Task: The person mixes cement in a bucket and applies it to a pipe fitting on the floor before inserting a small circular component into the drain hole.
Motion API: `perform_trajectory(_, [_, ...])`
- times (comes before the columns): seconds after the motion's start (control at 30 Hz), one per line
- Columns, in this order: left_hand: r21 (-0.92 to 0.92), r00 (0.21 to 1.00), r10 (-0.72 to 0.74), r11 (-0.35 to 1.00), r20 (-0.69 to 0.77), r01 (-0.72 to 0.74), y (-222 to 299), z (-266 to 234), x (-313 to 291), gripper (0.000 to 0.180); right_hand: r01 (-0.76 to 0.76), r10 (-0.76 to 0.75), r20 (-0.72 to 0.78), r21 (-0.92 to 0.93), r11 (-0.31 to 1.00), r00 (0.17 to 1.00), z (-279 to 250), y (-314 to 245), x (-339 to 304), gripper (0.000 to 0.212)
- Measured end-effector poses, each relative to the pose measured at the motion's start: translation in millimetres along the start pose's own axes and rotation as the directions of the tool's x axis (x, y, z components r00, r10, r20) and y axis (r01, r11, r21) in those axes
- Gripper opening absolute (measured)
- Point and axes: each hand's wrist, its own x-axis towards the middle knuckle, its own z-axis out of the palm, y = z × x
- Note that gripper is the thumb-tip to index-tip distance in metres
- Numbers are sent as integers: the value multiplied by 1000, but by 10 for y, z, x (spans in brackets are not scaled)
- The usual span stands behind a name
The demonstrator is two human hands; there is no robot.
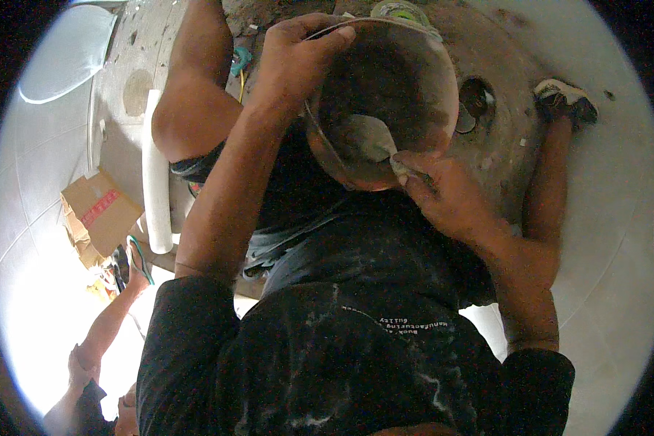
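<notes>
A round bucket is tipped toward me between my legs, its inside coated with dark grey-brown residue. My left hand is closed over the rim at the upper left, thumb on the near side of the edge. In my right hand is a small trowel, its grey, rounded blade inside the bucket by the lower wall. Fingers wrap the trowel's handle and hide most of it. Whether the blade touches the wall, I cannot tell.
Left of my leg lies a white pipe, with an open cardboard box beyond it. Another person's leg comes in at lower left. A container with green stands behind the bucket. A dark round opening shows on the dirty floor, right of the bucket.
</notes>
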Motion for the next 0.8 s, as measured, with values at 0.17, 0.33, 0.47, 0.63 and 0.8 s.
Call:
perform_trajectory(0.17, [-122,998,-56,991,-11,54,97,93,-44,28,94,-97,3,198,976,995,-54,320,-47,36])
perform_trajectory(0.33, [-47,999,-45,998,-7,45,13,9,-10,29,-335,219,266,561,757,939,-210,145,-167,38])
perform_trajectory(0.47, [-6,998,-59,998,31,59,31,-22,41,32,-270,247,132,670,691,960,-231,91,-332,39])
perform_trajectory(0.63, [32,988,-152,988,-10,152,157,-96,8,36,-71,326,-211,734,675,922,-129,357,-714,38])
perform_trajectory(0.8, [-7,992,-128,992,0,128,-29,-242,221,38,-14,554,-484,745,667,678,-173,640,-1019,34])
